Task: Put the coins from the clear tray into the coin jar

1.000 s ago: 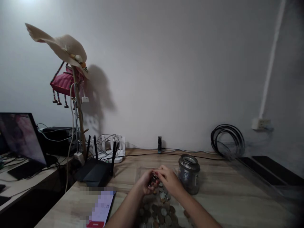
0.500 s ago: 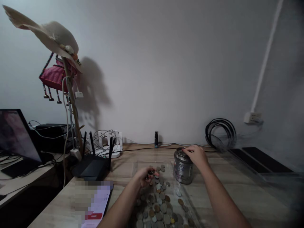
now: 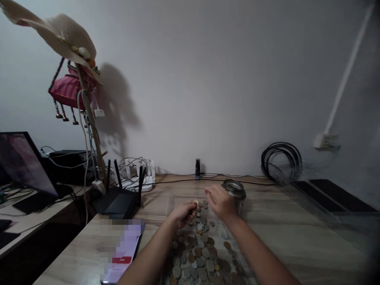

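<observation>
1. Pinches a coin (image 3: 196,202) at the fingertips of the left hand (image 3: 183,214), with the other fingers curled inward, above the tray (image 3: 179,200).
2. Holds the right hand (image 3: 221,202) partly bent just beside the jar (image 3: 238,194), overlapping it in view; too blurred there to tell whether closed on anything or bare.
3. Could drop the pinched coin through a slackened thumb or a hasty handover, likely losing it among the loose coins (image 3: 205,253) below.
4. Could tip the jar by catching its side with the right wrist on a careless swing, or scatter coins by dragging a forearm across the tray.
5. Notes flat, round metal, mostly dull grey with some brassy, overlapping in a loose heap; thin clear plastic underneath; a squat, rounded jar with a shiny ringed top; a pale wood-grain tabletop (image 3: 285,237).
</observation>
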`<state>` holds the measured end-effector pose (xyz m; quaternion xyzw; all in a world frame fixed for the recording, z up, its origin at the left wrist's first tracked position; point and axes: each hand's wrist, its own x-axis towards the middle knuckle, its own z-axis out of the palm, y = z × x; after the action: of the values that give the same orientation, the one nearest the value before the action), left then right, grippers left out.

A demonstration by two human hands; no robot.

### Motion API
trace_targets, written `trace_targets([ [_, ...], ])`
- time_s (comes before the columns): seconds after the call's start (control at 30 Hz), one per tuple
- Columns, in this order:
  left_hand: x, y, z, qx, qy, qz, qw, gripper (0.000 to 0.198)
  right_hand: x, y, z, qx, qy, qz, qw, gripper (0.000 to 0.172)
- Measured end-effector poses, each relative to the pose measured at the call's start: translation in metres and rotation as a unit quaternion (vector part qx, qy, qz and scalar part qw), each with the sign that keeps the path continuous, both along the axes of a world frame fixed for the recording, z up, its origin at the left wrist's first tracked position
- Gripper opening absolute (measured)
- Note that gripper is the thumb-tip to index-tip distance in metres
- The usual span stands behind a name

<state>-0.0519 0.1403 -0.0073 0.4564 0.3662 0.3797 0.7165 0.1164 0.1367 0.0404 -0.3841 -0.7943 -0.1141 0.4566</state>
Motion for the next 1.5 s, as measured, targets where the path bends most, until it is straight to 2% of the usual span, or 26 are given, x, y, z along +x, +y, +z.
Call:
trace_targets([
  [0.13, 0.000, 0.002, -0.002, 0.027, -0.003, 0.028, 0.999, 0.031, -0.025, 0.008, -0.029, -0.167, -0.023, 0.074, 0.983, 0.025],
  [0.27, 0.001, 0.002, 0.000, 0.039, 0.000, 0.023, 0.999, 0.035, -0.025, 0.018, -0.039, -0.216, 0.030, 0.132, 0.967, 0.029],
  [0.37, 0.001, -0.001, 0.001, 0.040, 0.003, 0.008, 0.999, 0.034, -0.021, 0.012, -0.028, -0.180, 0.056, 0.116, 0.975, 0.025],
  [0.5, 0.000, -0.004, 0.002, 0.021, 0.013, -0.002, 1.000, 0.030, -0.001, -0.002, 0.003, -0.037, 0.097, 0.045, 0.994, 0.020],
  [0.57, -0.002, -0.003, 0.003, 0.003, 0.012, 0.001, 1.000, 0.027, 0.021, -0.001, 0.019, 0.025, 0.132, -0.015, 0.991, 0.021],
  [0.63, -0.003, -0.001, 0.003, -0.021, 0.009, 0.004, 1.000, 0.023, 0.046, 0.007, 0.026, 0.051, 0.144, -0.101, 0.983, 0.023],
  [0.7, -0.003, 0.001, 0.003, -0.050, 0.005, 0.008, 0.999, 0.017, 0.072, 0.023, 0.025, 0.040, 0.126, -0.181, 0.975, 0.025],
  [0.77, -0.003, 0.002, 0.003, -0.072, 0.003, 0.018, 0.997, 0.012, 0.094, 0.043, 0.015, -0.005, 0.112, -0.216, 0.970, 0.028],
  [0.9, -0.003, 0.003, 0.002, -0.074, 0.003, 0.034, 0.997, 0.013, 0.116, 0.075, -0.008, -0.117, 0.146, -0.190, 0.964, 0.029],
  [0.97, -0.003, 0.004, 0.001, -0.075, 0.004, 0.043, 0.996, 0.014, 0.115, 0.079, -0.012, -0.132, 0.148, -0.189, 0.962, 0.027],
  [1.03, -0.003, 0.004, 0.000, -0.078, -0.005, 0.054, 0.995, 0.016, 0.108, 0.073, -0.010, -0.107, 0.135, -0.199, 0.965, 0.026],
  [1.13, -0.004, 0.005, 0.000, -0.072, -0.024, 0.079, 0.994, 0.019, 0.087, 0.051, 0.000, 0.012, 0.140, -0.212, 0.967, 0.025],
  [1.23, -0.004, 0.003, 0.001, -0.053, -0.017, 0.102, 0.993, 0.023, 0.057, 0.024, 0.005, 0.114, 0.146, -0.173, 0.967, 0.028],
  [1.3, -0.002, 0.000, 0.003, -0.022, 0.000, 0.108, 0.994, 0.029, 0.034, 0.010, 0.003, 0.103, 0.119, -0.105, 0.982, 0.029],
  [1.33, -0.002, -0.001, 0.003, -0.002, 0.008, 0.107, 0.994, 0.033, 0.022, 0.006, -0.001, 0.071, 0.103, -0.066, 0.990, 0.028],
  [1.4, 0.000, -0.004, 0.005, 0.049, 0.018, 0.084, 0.995, 0.043, 0.001, 0.002, -0.011, -0.041, 0.073, 0.019, 0.996, 0.026],
  [1.43, 0.001, -0.005, 0.005, 0.074, 0.022, 0.071, 0.995, 0.050, -0.008, 0.002, -0.016, -0.112, 0.062, 0.061, 0.990, 0.026],
  [1.5, 0.002, -0.007, 0.006, 0.111, 0.035, 0.059, 0.991, 0.062, -0.021, 0.007, -0.027, -0.254, 0.049, 0.141, 0.956, 0.028],
])
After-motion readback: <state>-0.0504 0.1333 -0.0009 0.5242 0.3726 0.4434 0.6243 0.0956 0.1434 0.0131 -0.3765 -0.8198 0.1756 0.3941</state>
